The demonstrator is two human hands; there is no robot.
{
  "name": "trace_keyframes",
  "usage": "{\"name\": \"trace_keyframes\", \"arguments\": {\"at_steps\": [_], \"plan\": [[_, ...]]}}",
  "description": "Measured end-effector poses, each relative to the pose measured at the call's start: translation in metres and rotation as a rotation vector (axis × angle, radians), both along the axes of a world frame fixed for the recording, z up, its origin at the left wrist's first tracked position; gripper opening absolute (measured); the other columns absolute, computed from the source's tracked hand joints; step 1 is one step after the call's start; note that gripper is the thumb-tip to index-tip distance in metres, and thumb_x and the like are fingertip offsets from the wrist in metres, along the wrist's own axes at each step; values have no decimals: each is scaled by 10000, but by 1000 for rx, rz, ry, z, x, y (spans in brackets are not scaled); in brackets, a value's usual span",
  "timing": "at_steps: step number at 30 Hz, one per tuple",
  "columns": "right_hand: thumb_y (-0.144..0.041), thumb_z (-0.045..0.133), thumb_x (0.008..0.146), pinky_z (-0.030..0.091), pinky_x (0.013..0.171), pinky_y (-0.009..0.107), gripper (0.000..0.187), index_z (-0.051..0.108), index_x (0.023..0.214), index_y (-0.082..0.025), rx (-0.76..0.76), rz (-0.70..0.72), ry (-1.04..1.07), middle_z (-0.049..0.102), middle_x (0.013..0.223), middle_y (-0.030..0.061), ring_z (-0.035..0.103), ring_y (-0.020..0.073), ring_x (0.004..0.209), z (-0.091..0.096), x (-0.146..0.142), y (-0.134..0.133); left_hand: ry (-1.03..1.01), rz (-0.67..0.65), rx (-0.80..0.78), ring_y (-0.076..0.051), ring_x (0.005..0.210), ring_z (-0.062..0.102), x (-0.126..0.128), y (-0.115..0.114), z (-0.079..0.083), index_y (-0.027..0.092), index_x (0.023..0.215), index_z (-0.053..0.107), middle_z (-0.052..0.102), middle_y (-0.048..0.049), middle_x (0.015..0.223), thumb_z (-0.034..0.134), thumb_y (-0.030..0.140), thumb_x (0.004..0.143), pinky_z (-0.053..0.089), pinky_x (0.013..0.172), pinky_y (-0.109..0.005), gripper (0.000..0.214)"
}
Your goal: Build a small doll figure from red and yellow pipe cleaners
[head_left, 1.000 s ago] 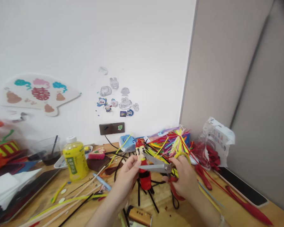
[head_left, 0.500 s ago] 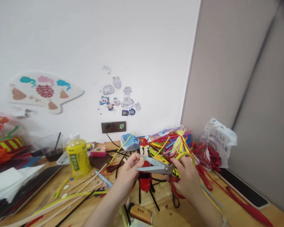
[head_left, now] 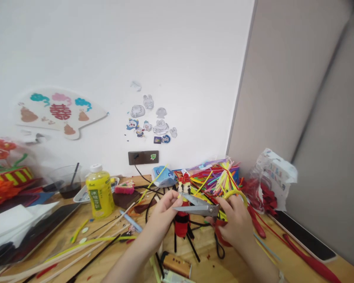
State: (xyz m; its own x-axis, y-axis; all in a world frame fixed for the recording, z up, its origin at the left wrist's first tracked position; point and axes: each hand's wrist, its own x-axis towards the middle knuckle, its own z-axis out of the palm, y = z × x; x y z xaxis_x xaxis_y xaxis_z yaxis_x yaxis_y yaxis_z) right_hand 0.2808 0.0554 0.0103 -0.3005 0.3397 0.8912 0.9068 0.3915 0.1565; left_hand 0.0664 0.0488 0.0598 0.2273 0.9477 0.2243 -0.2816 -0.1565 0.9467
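Note:
My right hand (head_left: 236, 220) is wrapped round the handles of a pair of scissors (head_left: 211, 210) with yellow and red grips. The scissor blades are spread and point left. My left hand (head_left: 166, 208) is closed in a pinch at the blade tips; what sits between the thumb and fingers is too small to make out. Directly behind the blades is a red, black and cream fuzzy doll (head_left: 182, 226), apparently made of pipe cleaners, its middle partly hidden by the scissors and fingertips. Black strips stick out below it.
A heap of coloured pipe cleaners (head_left: 221, 177) lies at the back by the wall. To the left stand a yellow drink bottle (head_left: 100, 192) and a clear cup (head_left: 69, 188). An orange-brown box (head_left: 177, 264) is in front. A black phone-like slab (head_left: 306, 236) lies right.
The whole view has shifted slightly to the right. Hands, scissors and doll keep nearly the same positions relative to each other, and the blades remain spread.

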Motion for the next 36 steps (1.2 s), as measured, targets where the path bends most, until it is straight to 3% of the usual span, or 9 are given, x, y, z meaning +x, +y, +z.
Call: {"name": "trace_keyframes", "arguments": {"at_steps": [5, 17, 25, 31, 36], "plan": [[-355, 528, 751, 349, 595, 312, 319, 527, 993, -148, -3, -14, -10, 421, 779, 58, 418, 215, 718, 1, 0, 0, 19, 13, 3, -95, 567, 398, 2, -3, 2, 182, 675, 497, 499, 55, 612, 638, 417, 682, 294, 560, -196, 274], [-385, 516, 758, 357, 576, 325, 341, 553, 1004, -152, -54, -64, -14, 423, 803, 78, 416, 237, 734, 1, -7, -4, 116, 62, 67, -104, 561, 390, 4, 3, -10, 183, 633, 489, 452, 51, 595, 615, 427, 696, 306, 557, -201, 282], [-327, 532, 730, 365, 577, 329, 367, 533, 1047, -143, -80, -73, 2, 421, 809, 82, 412, 236, 728, -1, -11, -7, 26, -22, 50, -110, 621, 447, 10, 0, -18, 177, 685, 516, 510, 34, 649, 626, 354, 709, 327, 586, -189, 210], [-289, 514, 743, 372, 580, 323, 289, 539, 990, -141, 16, -41, 21, 481, 754, 77, 461, 233, 719, -3, -13, -6, -4, -29, -21, -118, 608, 490, 10, 3, -20, 173, 663, 543, 545, 25, 633, 656, 373, 681, 351, 581, -205, 231], [-163, 445, 771, 376, 540, 290, 226, 539, 976, -145, 132, 21, 1, 558, 638, 47, 518, 183, 597, -11, -12, -5, -61, -31, -25, -167, 773, 570, 14, 1, -17, 185, 806, 612, 651, -8, 774, 690, 365, 650, 398, 738, -256, 250]]}}
